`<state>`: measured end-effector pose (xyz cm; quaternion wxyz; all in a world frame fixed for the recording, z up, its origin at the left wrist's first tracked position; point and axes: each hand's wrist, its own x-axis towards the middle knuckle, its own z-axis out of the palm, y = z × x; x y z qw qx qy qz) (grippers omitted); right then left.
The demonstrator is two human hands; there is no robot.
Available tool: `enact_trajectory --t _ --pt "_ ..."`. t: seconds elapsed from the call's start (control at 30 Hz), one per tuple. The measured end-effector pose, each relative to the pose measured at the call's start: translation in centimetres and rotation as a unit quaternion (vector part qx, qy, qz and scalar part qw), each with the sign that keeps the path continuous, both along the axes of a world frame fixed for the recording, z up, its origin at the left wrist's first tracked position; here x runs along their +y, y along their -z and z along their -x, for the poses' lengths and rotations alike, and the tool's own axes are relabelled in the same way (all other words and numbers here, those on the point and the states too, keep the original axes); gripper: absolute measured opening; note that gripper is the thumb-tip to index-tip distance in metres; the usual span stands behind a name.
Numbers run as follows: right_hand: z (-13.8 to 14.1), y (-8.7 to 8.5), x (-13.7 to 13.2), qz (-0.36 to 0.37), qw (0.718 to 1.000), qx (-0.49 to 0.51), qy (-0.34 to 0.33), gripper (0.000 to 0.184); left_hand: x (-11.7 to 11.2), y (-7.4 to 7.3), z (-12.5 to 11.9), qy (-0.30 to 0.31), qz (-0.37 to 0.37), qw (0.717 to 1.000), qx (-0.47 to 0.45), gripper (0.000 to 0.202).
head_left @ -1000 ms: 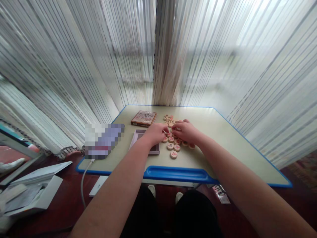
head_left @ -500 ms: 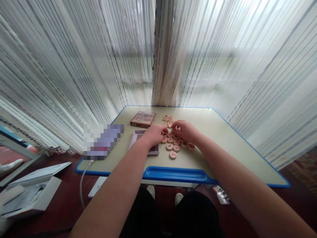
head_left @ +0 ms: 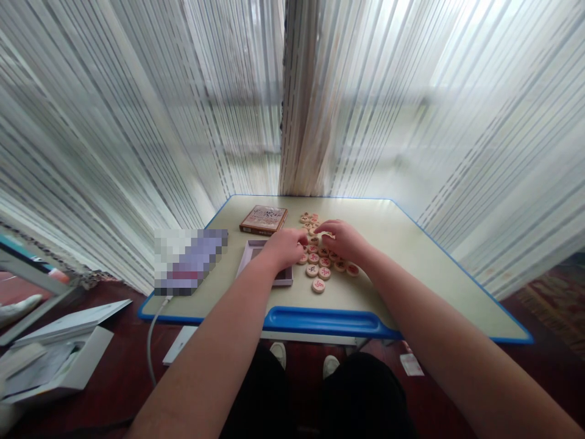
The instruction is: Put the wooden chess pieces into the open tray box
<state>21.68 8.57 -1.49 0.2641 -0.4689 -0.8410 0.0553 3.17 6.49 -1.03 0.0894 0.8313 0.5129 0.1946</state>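
Two hands (head_left: 343, 239), over twelve discs (head_left: 319, 285), one tray (head_left: 284, 283)

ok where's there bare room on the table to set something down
The biggest free patch is on the right side of the table, between the right forearm and the blue rim. A narrow strip lies between the nearest round piece and the blue trough. It's crowded mid-table: the pieces, left hand, right hand and open box.
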Motion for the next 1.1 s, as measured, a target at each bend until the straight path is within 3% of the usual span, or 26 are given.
enact_trajectory --t 0.23,0.53,0.83,1.1 --pt "-0.11 0.64 0.70 -0.003 0.996 -0.082 -0.036 0.029 -0.12 -0.03 -0.07 0.002 0.002 1.000 -0.007 0.027" --pt "0.11 0.22 0.05 -0.011 0.996 -0.090 0.008 0.025 0.09 -0.01 -0.18 0.000 0.000 1.000 -0.006 0.030" --pt "0.27 0.27 0.24 -0.011 0.994 -0.112 0.006 0.020 0.19 0.33 -0.64 0.078 0.000 0.997 -0.005 0.037" --pt "0.34 0.17 0.07 0.004 0.994 -0.107 0.006 0.021 0.18 0.26 -0.63 0.080 -0.020 0.996 0.040 0.034"
